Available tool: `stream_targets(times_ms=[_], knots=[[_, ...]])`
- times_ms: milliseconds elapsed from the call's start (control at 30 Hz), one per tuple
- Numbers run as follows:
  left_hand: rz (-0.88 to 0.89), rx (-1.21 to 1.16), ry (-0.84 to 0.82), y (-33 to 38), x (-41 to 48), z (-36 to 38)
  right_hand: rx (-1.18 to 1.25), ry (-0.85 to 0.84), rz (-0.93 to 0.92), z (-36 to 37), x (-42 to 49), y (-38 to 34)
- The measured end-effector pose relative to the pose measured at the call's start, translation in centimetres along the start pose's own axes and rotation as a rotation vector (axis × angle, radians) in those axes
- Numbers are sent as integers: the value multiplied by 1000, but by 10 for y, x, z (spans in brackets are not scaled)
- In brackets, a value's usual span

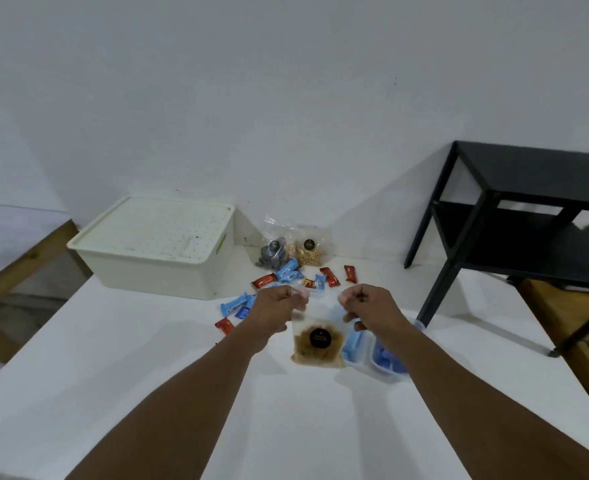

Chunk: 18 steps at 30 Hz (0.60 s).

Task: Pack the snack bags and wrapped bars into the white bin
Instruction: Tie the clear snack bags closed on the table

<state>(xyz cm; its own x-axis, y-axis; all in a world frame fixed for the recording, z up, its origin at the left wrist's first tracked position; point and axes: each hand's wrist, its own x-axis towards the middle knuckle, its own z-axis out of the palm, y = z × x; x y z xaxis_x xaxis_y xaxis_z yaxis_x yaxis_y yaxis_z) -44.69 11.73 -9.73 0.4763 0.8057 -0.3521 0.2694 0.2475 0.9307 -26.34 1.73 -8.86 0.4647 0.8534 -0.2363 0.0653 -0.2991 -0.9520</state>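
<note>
Above the white table point(120, 358): clear snack bag point(318, 341) with brown contents, pinched at its top corners by left hand point(279, 301) and right hand point(367, 301).
White bin point(154, 249), lidded, far left; wrapped bars point(288, 268) scattered between.

Both bare forearms reach from the near edge toward the far side, converging slightly over the bench point(113, 358). The left hand point(276, 303) is curled into a loose fist, knuckles up, its grip pinching the top left corner of a clear snack bag point(317, 341). The right hand point(364, 301) mirrors it, fingers closed on the bag's top right corner. The hands sit level, near each other but apart.
</note>
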Motion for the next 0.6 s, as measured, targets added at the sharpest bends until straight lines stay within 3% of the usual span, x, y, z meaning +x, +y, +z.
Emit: stream_targets(times_ms=[233, 367, 600], knots=[[124, -17, -54, 39, 17, -21, -105, -7, -113, 5, 17, -39], [174, -68, -102, 55, 31, -36, -58, -78, -83, 10, 28, -55], [178, -73, -227, 75, 54, -69, -174, -52, -173, 40, 54, -90]])
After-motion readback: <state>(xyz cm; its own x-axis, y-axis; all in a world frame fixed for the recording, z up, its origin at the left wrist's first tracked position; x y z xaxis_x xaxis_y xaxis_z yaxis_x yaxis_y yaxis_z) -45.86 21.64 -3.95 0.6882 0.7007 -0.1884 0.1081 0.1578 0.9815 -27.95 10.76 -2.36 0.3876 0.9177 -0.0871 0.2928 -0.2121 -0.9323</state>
